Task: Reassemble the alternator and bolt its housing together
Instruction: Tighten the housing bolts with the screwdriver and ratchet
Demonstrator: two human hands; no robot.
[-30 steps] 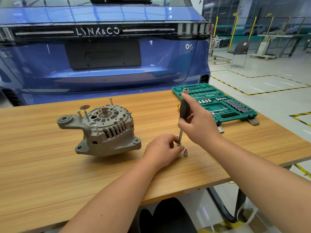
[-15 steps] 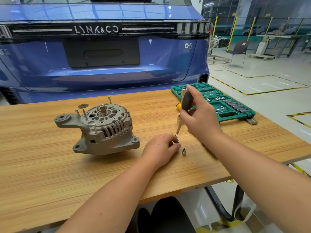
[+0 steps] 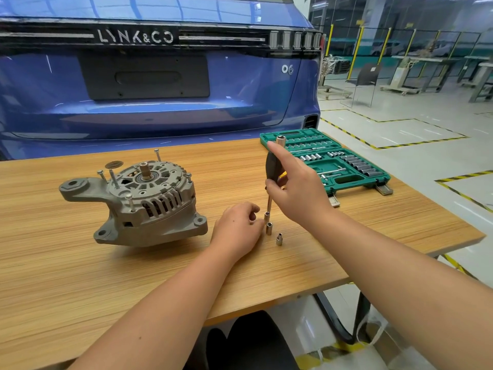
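on the table (image 3: 80,276), alternator (image 3: 138,204) tilted, shaft (image 3: 145,170) up-left; driver (image 3: 272,177) upright.

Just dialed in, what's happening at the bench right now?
The right hand holds a socket driver upright above a small socket that the left hand steadies on the table. Another socket stands beside it. The alternator sits untouched, bolts still protruding. The socket set case lies open.

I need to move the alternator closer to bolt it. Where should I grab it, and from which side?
Take the alternator by its smooth lower housing, both hands from the sides. Long bolts stand loose from its top face, and it rests tilted, so avoid gripping from above.
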